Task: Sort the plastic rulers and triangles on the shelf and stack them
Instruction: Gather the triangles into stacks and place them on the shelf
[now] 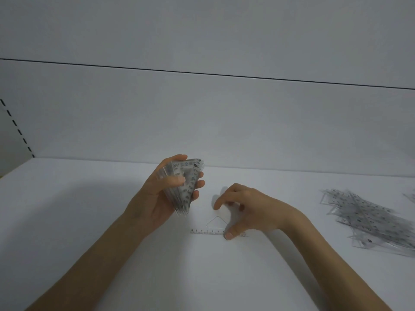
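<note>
My left hand (pixel 164 194) grips a stack of clear plastic triangles (pixel 185 187), held upright above the white shelf (pixel 89 221), thumb across the front. A single clear triangle (pixel 214 225) lies flat on the shelf just right of it, its ruled edge toward me. My right hand (pixel 244 209) arches over that triangle: the thumb presses the ruled edge, the fingertips touch its far corner. A loose pile of clear rulers and triangles (pixel 368 221) lies at the right.
The shelf's white back wall (pixel 202 122) rises behind the hands. A slotted upright (pixel 15 126) runs down the left side. Another clear piece (pixel 411 197) shows at the right frame edge.
</note>
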### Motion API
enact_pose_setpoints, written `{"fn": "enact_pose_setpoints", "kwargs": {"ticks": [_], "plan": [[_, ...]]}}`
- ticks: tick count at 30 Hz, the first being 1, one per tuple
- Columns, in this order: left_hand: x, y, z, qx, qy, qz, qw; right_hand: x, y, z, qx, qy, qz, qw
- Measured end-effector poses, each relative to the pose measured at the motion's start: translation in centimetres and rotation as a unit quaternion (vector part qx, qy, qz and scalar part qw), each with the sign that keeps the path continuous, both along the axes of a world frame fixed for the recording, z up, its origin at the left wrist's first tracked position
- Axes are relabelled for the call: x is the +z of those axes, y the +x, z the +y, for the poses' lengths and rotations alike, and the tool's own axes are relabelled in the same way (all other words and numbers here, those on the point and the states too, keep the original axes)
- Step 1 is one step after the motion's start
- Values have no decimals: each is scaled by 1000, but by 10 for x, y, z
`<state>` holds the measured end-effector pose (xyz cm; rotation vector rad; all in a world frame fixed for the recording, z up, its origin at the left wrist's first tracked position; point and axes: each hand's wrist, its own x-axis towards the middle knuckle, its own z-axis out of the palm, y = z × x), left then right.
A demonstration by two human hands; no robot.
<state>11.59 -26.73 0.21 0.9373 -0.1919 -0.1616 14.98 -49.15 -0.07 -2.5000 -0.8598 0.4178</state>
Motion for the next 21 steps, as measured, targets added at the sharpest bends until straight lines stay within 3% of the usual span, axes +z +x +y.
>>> {"fn": "enact_pose_setpoints", "kwargs": {"ticks": [21], "plan": [[1, 1, -4, 38, 4, 6, 999, -2, 5, -3, -9, 53, 23, 998]]}}
